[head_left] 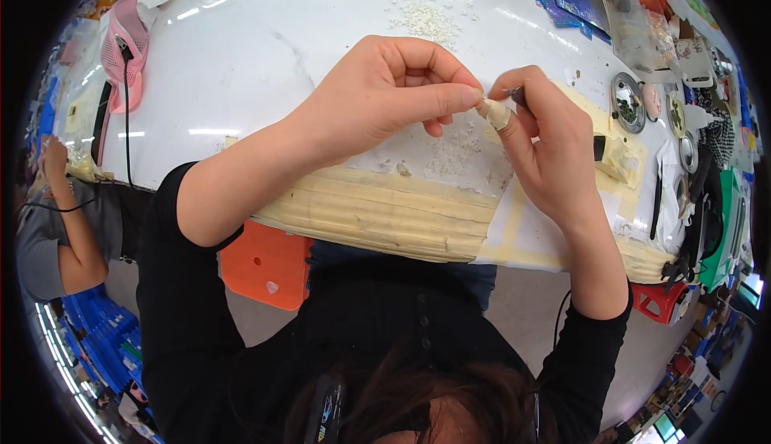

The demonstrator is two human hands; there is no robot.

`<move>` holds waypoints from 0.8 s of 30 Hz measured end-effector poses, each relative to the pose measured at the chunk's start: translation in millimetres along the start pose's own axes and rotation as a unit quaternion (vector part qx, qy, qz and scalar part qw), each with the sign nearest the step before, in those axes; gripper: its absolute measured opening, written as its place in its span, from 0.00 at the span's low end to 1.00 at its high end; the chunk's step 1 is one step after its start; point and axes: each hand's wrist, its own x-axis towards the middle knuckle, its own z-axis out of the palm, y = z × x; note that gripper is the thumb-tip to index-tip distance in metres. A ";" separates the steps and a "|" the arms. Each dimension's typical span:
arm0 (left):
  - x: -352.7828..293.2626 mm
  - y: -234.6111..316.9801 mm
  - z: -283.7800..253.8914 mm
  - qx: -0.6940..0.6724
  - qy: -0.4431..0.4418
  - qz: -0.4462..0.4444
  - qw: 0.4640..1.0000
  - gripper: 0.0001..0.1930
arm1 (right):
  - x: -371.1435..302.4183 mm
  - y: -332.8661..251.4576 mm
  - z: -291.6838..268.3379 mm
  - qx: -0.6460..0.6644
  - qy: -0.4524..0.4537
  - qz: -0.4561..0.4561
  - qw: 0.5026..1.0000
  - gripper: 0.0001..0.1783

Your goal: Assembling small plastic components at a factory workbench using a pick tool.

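My left hand [401,94] is closed in a pinch, its thumb and index fingertips meeting the tips of my right hand [554,151] above the white table [233,82]. Whatever lies between the left fingertips is too small to make out. Pale tape [495,114] wraps the end of my right thumb. In the curled right fingers sits a small dark object [519,96], mostly hidden, its kind unclear. Below the hands, white crumbs [454,151] are scattered on the tabletop, near the front edge covered with strips of yellowish tape [377,211].
More white crumbs [430,20] lie farther back. Round metal tins [628,102] stand at the right beside a tape-covered block [622,159]. A pink mesh item [126,42] and a black cable [127,130] are at the left. An orange stool [265,265] stands below; another person's arm [76,235] shows far left.
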 end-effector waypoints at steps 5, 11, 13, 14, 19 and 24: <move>1.1 -3.2 -2.2 -0.062 0.000 -0.029 0.998 0.08 | 1.4 0.0 -4.6 -0.010 0.017 -0.100 0.995 0.28; -0.3 1.1 0.2 -0.116 0.010 -0.067 0.991 0.08 | -0.6 2.2 -4.5 0.021 0.048 -0.097 0.994 0.20; -0.5 3.0 -0.4 -0.117 0.020 -0.068 0.991 0.08 | -0.7 4.0 -3.3 0.031 0.062 -0.094 0.993 0.17; -0.6 4.1 -1.3 -0.116 0.027 -0.068 0.990 0.08 | 0.2 4.3 -2.1 0.034 0.069 -0.091 0.993 0.16; -1.0 1.7 -2.5 -0.109 0.038 -0.056 0.992 0.08 | 3.5 -0.9 -4.2 0.013 0.047 -0.050 0.998 0.10; -1.1 2.1 -0.8 -0.069 0.026 -0.029 0.997 0.08 | 1.6 0.7 -3.5 -0.028 0.006 -0.036 0.999 0.13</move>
